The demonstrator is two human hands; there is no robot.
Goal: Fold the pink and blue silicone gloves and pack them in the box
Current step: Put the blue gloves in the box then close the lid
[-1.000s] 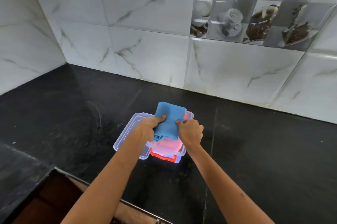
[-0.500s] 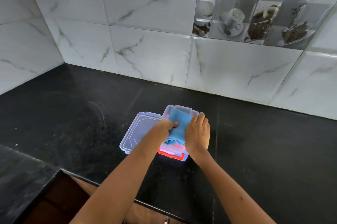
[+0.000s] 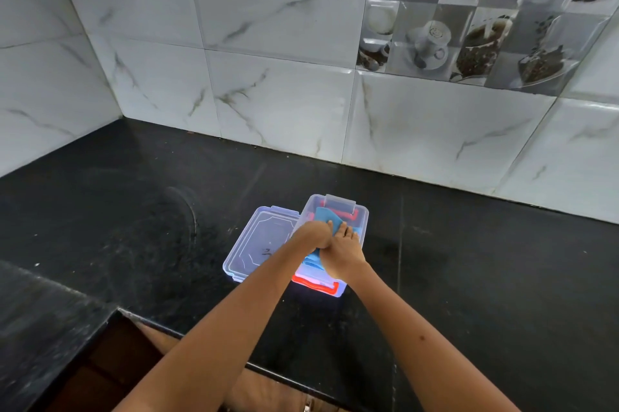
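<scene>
Your left hand and right hand press flat, touching each other, on the folded blue glove inside the box. The glove's long axis follows the box's length. Pink glove: not visible. Lid lies left of the box on the desk.

blue glove, clear box, black counter
</scene>
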